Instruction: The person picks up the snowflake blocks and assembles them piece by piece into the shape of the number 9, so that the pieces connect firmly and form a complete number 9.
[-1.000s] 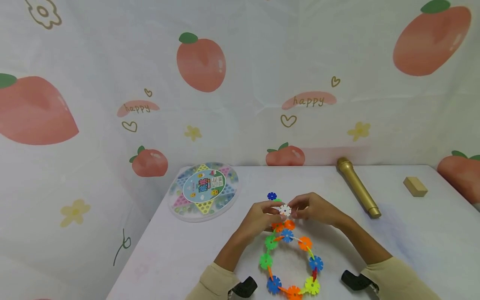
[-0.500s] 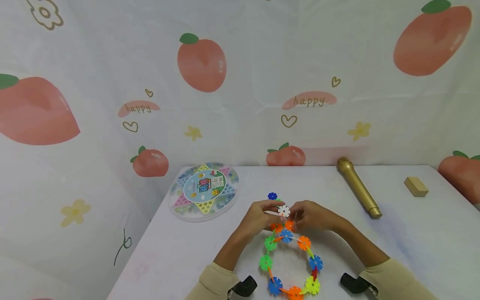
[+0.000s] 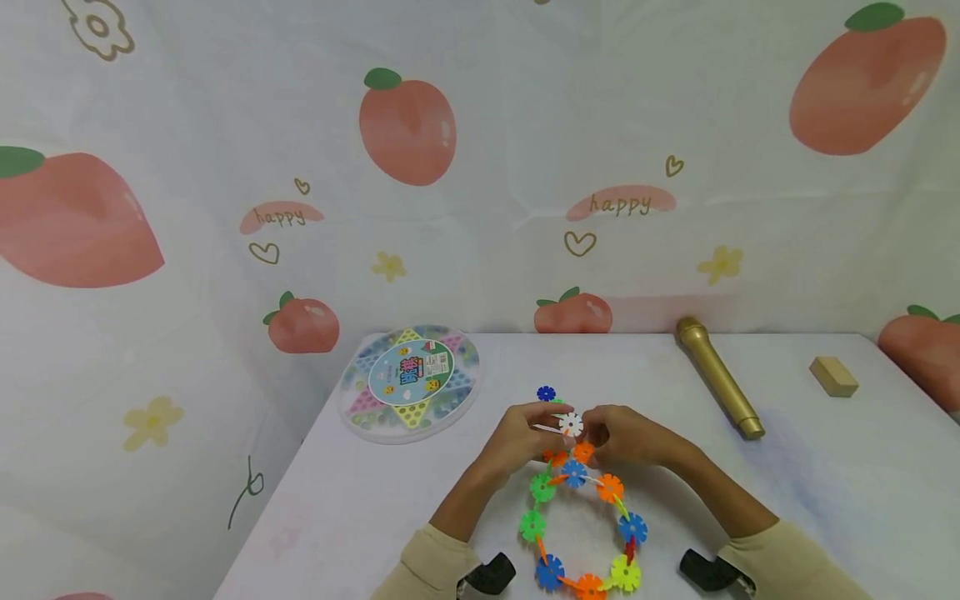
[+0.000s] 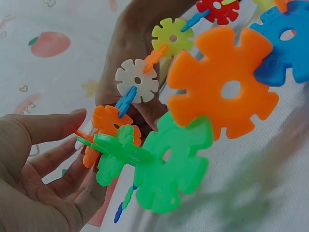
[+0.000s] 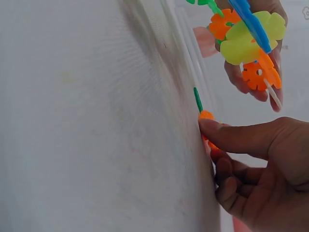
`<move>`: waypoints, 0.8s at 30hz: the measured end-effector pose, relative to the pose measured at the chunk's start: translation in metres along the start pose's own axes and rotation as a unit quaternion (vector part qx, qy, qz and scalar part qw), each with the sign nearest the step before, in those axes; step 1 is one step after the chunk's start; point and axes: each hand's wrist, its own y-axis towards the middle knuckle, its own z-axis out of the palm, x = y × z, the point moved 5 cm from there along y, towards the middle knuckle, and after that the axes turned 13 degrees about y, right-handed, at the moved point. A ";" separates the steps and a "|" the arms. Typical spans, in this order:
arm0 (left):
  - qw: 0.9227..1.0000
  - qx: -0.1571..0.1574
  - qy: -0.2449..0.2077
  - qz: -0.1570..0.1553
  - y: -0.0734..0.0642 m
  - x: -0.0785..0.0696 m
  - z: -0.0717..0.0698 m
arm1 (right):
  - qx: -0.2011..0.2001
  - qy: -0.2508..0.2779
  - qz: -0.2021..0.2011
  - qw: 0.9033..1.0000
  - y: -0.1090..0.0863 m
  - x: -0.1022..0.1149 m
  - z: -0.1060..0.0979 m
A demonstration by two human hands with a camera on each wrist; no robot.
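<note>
Several snowflake discs are linked into a colourful ring chain (image 3: 532, 525) lying in front of the person. My left hand (image 3: 508, 442) pinches linked discs at its far end, by a white snowflake disc (image 3: 571, 424). In the left wrist view its thumb and fingers meet at an orange disc (image 4: 110, 121) joined to a green disc (image 4: 113, 152). My right hand (image 3: 633, 435) is close beside it, low over the table. The right wrist view shows its thumb and index finger pinching an orange snowflake disc (image 5: 206, 116), with a green edge (image 5: 197, 99) sticking out.
A dark blue disc (image 3: 546, 392) lies beyond the hands, with green beside it. A round Chinese checkers box (image 3: 348, 417) stands at the back left. A gold microphone (image 3: 718, 379) and a small wooden block (image 3: 833, 377) lie to the right on the white table (image 3: 847, 483).
My right hand has come down from beside the white disc to a lower spot near the orange discs. The left hand keeps its hold, almost still.
</note>
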 end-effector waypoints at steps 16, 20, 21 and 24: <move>1.000 -0.016 0.013 -0.016 0.002 0.004 0.004 | -0.029 0.044 0.017 0.998 -0.008 0.001 -0.032; 1.000 -0.017 0.016 -0.016 0.003 0.003 0.004 | -0.037 0.061 0.025 0.997 -0.011 0.003 -0.039; 1.000 -0.017 0.016 -0.017 0.003 0.003 0.004 | -0.039 0.065 0.024 0.997 -0.012 0.004 -0.040; 1.000 -0.017 0.015 -0.018 0.002 0.003 0.004 | -0.043 0.081 0.017 0.996 -0.013 0.004 -0.041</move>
